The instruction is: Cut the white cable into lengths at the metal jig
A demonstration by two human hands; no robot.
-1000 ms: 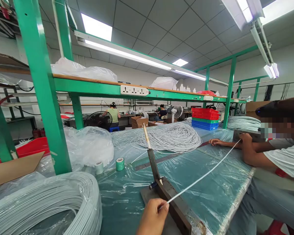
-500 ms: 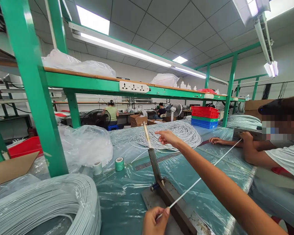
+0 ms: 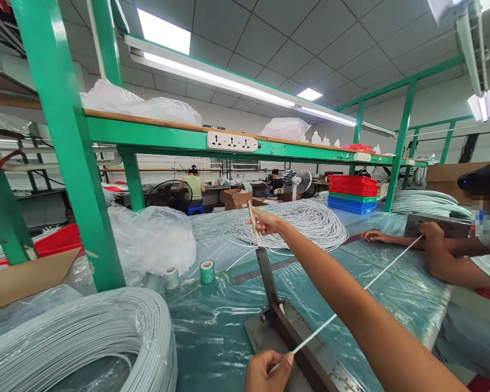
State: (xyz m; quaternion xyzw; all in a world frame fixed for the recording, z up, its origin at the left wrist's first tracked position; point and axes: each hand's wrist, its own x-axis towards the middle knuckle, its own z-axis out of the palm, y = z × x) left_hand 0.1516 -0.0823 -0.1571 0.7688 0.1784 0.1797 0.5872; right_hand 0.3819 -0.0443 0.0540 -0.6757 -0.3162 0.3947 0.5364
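Note:
My left hand (image 3: 267, 373) pinches the near end of a white cable (image 3: 353, 298) at the bottom edge of the view. The cable runs taut over a metal lever cutter (image 3: 296, 348) to a co-worker's hand (image 3: 432, 231) at the right. My right hand (image 3: 265, 222) is closed around the raised handle (image 3: 253, 222) of the cutter's lever arm (image 3: 268, 276), which stands tilted up. The bench is covered with clear plastic over a green mat (image 3: 212, 332).
A big coil of white cable (image 3: 85, 343) lies at the near left, another coil (image 3: 306, 226) behind the cutter. Two tape rolls (image 3: 207, 271) stand beside a green post (image 3: 71, 147). Crumpled plastic bag (image 3: 155, 239), stacked red, green and blue trays (image 3: 353, 194), a seated co-worker (image 3: 477, 256) at right.
My right arm came into view from the right, reached across the bench and closed on the lever's handle. My left hand kept its pinch on the cable.

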